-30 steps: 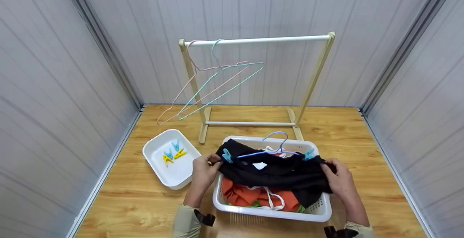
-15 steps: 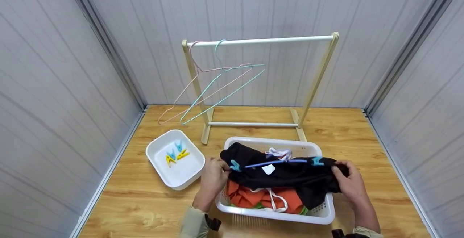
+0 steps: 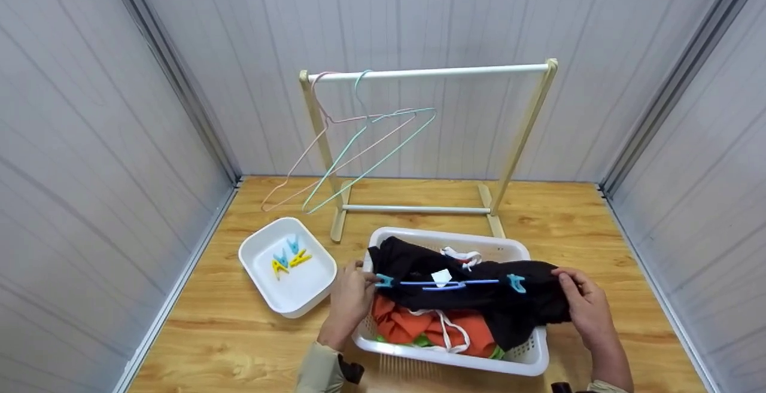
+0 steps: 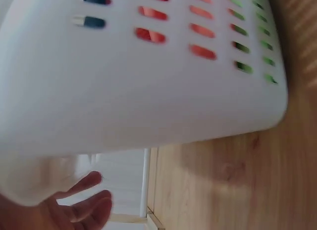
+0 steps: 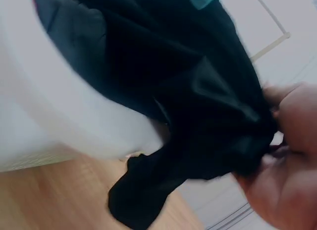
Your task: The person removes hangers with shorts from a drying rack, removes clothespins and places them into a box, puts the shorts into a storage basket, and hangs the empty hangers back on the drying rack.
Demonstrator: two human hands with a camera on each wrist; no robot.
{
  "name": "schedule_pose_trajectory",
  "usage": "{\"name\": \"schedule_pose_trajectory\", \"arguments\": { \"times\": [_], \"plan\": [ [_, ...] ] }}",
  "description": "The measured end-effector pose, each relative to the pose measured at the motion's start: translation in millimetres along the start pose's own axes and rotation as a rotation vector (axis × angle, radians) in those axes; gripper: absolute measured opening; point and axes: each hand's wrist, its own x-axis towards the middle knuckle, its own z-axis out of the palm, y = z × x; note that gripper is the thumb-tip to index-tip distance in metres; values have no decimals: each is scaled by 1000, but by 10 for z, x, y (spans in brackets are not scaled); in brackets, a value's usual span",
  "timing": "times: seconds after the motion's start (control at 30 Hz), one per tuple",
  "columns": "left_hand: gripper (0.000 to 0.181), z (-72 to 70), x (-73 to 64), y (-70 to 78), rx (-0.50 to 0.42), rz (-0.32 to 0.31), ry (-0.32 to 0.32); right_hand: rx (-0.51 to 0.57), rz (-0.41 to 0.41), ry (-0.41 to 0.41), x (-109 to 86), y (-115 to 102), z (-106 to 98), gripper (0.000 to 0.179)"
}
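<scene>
A black garment (image 3: 473, 300) with a white label (image 3: 441, 277) lies bunched across the white laundry basket (image 3: 455, 364). Two light blue clothespins (image 3: 516, 283) clip it to a blue hanger (image 3: 413, 283), whose hook now tips toward me. My left hand (image 3: 352, 291) pinches the garment's left end beside the other clothespin; in the left wrist view its fingertips (image 4: 96, 207) show past the basket rim, their grip hidden. At the far end, my right hand (image 3: 589, 309) holds the garment between thumb and fingers, and a black flap (image 5: 143, 195) hangs over the basket's side.
Orange cloth (image 3: 473, 327) with white cords fills the basket's front. Left of it stands a white tub (image 3: 257, 282) with several blue and yellow clothespins. Behind, a rack (image 3: 455, 72) carries a pink hanger (image 3: 291, 171) and a green hanger (image 3: 335, 165). Walls enclose three sides.
The blue hanger's hook has swung from standing upright down toward me, over the garment. Both hands stay at the garment's ends, the right one slightly farther right.
</scene>
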Motion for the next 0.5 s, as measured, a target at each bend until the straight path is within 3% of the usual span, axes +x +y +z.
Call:
{"name": "schedule_pose_trajectory", "arguments": {
  "times": [0.17,0.3,0.4,0.5],
  "plan": [
    [5,14,44,57,-30,-59,-47,-53,54,131,46,-44,45,35],
    [7,0,104,133,-33,-96,-67,-47,104,164,120,-75,98,38],
    [7,-44,132,151,-38,-71,-49,-13,129,169,152,-67,140,36],
    [18,-126,141,138,-131,-38,-33,1,168,149,149,-44,176,35]
  ]
}}
